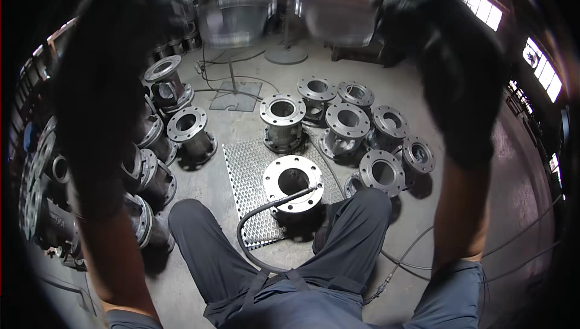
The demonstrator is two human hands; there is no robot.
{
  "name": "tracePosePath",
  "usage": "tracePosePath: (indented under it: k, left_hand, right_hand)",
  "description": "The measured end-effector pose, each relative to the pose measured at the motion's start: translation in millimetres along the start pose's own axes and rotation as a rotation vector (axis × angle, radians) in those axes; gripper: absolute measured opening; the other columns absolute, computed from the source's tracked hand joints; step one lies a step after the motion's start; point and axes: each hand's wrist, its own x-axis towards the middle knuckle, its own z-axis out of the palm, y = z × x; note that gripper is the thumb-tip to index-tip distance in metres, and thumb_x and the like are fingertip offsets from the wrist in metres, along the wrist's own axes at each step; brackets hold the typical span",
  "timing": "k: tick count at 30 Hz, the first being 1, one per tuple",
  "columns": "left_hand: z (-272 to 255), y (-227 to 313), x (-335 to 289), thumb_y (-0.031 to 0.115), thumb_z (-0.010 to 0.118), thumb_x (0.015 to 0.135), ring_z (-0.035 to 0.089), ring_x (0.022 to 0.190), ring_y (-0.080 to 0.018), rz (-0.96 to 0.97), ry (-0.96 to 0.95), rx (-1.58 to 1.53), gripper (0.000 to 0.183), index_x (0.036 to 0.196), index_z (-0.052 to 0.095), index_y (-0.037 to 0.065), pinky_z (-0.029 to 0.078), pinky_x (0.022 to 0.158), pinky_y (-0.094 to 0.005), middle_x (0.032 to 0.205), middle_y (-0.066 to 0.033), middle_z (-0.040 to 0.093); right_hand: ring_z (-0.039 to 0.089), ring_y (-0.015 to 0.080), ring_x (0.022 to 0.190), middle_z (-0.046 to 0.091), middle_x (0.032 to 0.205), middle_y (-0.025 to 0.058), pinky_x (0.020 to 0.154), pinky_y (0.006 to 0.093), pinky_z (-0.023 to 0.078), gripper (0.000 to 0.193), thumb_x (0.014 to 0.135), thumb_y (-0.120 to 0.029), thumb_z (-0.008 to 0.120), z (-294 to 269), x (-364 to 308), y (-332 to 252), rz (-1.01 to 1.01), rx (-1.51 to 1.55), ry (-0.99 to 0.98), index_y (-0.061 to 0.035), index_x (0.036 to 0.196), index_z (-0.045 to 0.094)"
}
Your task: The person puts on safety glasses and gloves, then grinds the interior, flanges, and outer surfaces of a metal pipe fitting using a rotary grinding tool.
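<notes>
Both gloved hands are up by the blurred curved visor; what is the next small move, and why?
Probably bring the right gloved hand down to the black hose lying across the grey flanged metal pipe fitting on the perforated steel mat. Both hands, the left gloved hand too, are raised near the head, and nothing holds the hose.

Flanged castings (283, 122) ringing bare floor (241, 66)

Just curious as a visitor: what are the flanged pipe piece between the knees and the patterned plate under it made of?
Flanged pipe piece: looks like cast metal, dull grey body, its ring face machined bright and shiny. Patterned plate: probably steel sheet, with a raised or perforated grid that glints silver.
</notes>
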Motion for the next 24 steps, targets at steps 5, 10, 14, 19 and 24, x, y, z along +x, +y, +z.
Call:
tracePosePath:
  k: [5, 10, 14, 19, 24]
  left_hand:
    - [32.3, 79.1, -84.7, -0.001, 0.061, 0.108, 0.076, 0.096, -0.0223, -0.414, 0.003, -0.813, 0.017, 0.124, 0.066, -0.002, 0.063, 0.086, -0.0352, 0.119, -0.0208, 0.076]
    - [18.7, 106.8, -123.2, -0.001, 0.070, 0.100, 0.079, 0.090, -0.0295, -0.465, -0.050, -0.920, 0.020, 0.119, 0.068, -0.001, 0.064, 0.080, -0.0392, 0.110, -0.0274, 0.077]
    - [-10.8, 88.2, -94.8, 0.021, 0.067, 0.106, 0.073, 0.089, -0.0303, -0.166, -0.244, -0.794, 0.024, 0.116, 0.057, 0.001, 0.063, 0.076, -0.0408, 0.100, -0.0199, 0.068]
    - [18.8, 127.8, 2.7, 0.027, 0.061, 0.108, 0.068, 0.103, -0.0308, 0.365, -0.523, -0.132, 0.030, 0.129, 0.054, 0.006, 0.061, 0.083, -0.0456, 0.114, -0.0167, 0.062]
    - [-35.5, 135.7, 46.7, 0.035, 0.054, 0.111, 0.062, 0.119, -0.0313, 1.004, -0.765, 0.759, 0.041, 0.145, 0.049, 0.013, 0.059, 0.092, -0.0515, 0.132, -0.0126, 0.054]
  right_hand:
    - [0.074, 0.0208, 0.075, 0.079, 0.095, 0.0070, 0.070, 0.0352, 0.060, 0.020, 0.091, -0.013, 0.084, 46.7, -65.2, -64.0, 0.364, 0.369, 0.126, -0.0068, 0.109, 0.077]
    - [0.069, 0.0203, 0.081, 0.072, 0.090, 0.0095, 0.072, 0.0326, 0.055, 0.027, 0.097, -0.025, 0.083, 30.0, -101.4, -105.4, 0.537, 0.416, 0.016, 0.0010, 0.103, 0.077]
    - [0.068, 0.0240, 0.078, 0.066, 0.094, 0.0128, 0.074, 0.0372, 0.058, 0.039, 0.098, -0.035, 0.081, 8.0, -78.2, -119.2, 0.576, 0.482, 0.038, 0.0016, 0.103, 0.069]
    - [0.063, 0.0241, 0.064, 0.061, 0.096, 0.0121, 0.068, 0.0346, 0.058, 0.037, 0.100, -0.035, 0.079, 21.7, -78.9, -103.7, 0.320, 0.577, 0.187, -0.0028, 0.101, 0.061]
    - [0.064, 0.0225, 0.067, 0.063, 0.097, 0.0121, 0.069, 0.0332, 0.058, 0.033, 0.101, -0.031, 0.076, 5.5, -101.6, -114.7, 0.341, 0.579, 0.203, -0.0013, 0.105, 0.062]
